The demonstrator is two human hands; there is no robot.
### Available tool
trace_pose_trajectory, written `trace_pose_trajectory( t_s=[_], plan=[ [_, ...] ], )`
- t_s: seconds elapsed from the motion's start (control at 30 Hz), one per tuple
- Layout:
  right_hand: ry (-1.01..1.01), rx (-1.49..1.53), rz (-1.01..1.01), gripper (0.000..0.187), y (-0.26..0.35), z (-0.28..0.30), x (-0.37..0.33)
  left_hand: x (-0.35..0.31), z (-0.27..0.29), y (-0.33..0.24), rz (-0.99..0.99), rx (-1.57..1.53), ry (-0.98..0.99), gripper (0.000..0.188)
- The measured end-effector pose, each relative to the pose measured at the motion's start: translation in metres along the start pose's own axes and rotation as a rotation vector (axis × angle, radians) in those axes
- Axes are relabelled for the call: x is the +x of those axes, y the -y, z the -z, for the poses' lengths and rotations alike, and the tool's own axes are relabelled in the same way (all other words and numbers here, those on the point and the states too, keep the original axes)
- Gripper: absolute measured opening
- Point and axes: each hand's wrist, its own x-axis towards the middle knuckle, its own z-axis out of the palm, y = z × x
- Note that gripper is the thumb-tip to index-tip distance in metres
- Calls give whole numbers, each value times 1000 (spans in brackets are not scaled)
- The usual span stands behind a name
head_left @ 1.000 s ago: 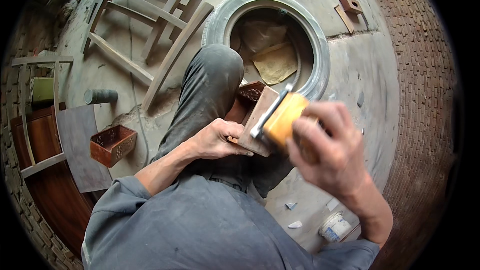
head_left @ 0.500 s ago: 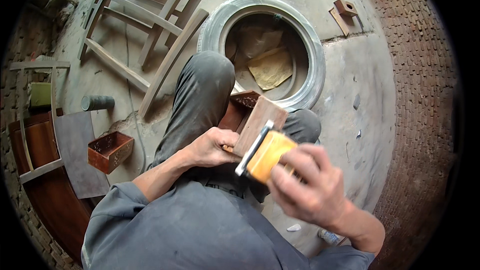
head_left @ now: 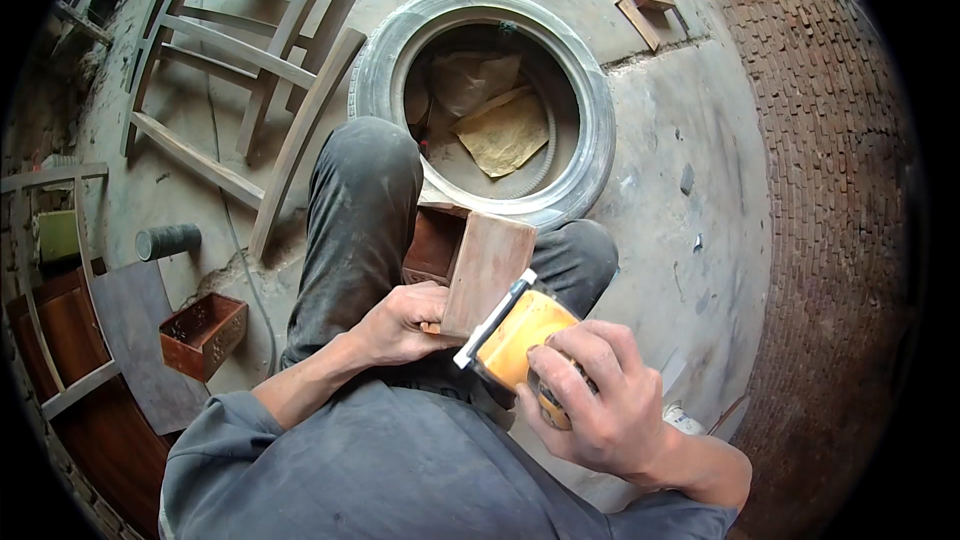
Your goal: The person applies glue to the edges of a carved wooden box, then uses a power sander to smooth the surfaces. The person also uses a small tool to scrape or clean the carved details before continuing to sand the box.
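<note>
Mid-frame, just below centre, the left hand [head_left: 405,325] clasps the wooden box [head_left: 490,262] near its lower end; the right hand [head_left: 605,405] grips a yellow sander [head_left: 527,333] at its side. Should that low hold slip, the box could twist and get gouged.

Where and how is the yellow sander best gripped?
Probably by the rounded end of the yellow sander, from the right: its flat, pale-edged plate faces left toward the wooden box, so that end leaves fingers clear of it. The right hand wraps it there.
</note>
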Motion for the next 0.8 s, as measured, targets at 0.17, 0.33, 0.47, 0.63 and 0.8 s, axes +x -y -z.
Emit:
trace_pose_trajectory(
  t_s=[0.17,0.33,0.47,0.63,0.8],
  plan=[
    [-19,4,-46,36,-15,-2,22,-6,-3,3,-21,62,23,24],
    [-59,-1,-73,34,-25,-2,42,-3,-7,-1,-102,75,-30,20],
    [-13,-6,-90,36,-12,-1,31,-3,-4,1,-74,84,-21,20],
    [25,-7,-129,39,5,0,7,0,-7,6,-130,88,-45,20],
    [-55,-20,-146,37,-11,-3,35,0,-8,0,-106,97,-14,21]
  ],
)
